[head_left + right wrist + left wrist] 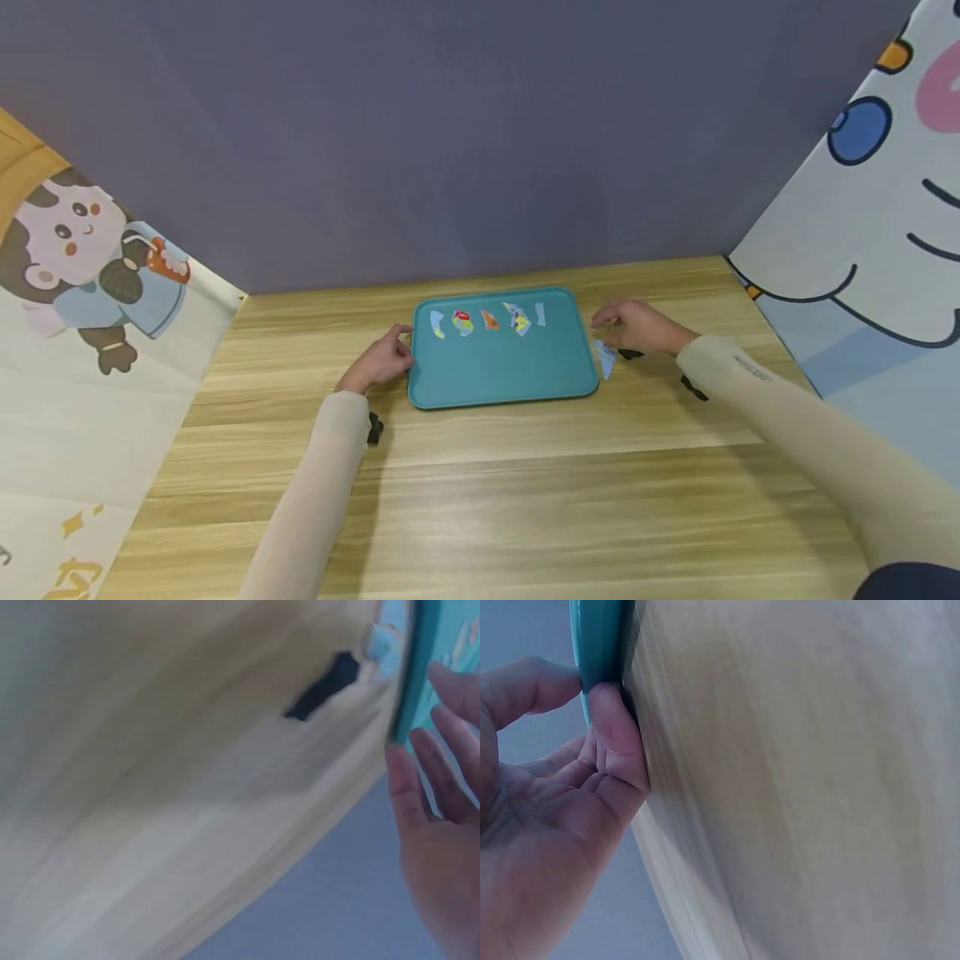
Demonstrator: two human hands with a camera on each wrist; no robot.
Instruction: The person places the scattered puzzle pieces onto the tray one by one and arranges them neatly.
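A teal tray [502, 371] lies on the wooden table, with several torn-looking picture pieces in a row along its far half. Among them are a red and yellow piece [462, 322], an orange piece [490, 320] and a pale blue strip [540, 314]. My left hand [385, 358] pinches the tray's left rim between thumb and finger, as the left wrist view shows. Beyond the right rim, my right hand [633, 325] hovers with loosely bent fingers and nothing visible between them. Just below it, light blue pieces [604, 358] lie on the table against the tray.
A small black piece [322, 686] lies on the wood right of the light blue pieces. Behind the table [525, 500] rises a grey-purple wall [480, 150]. Cartoon-printed panels stand at the left [97, 275] and right [862, 233].
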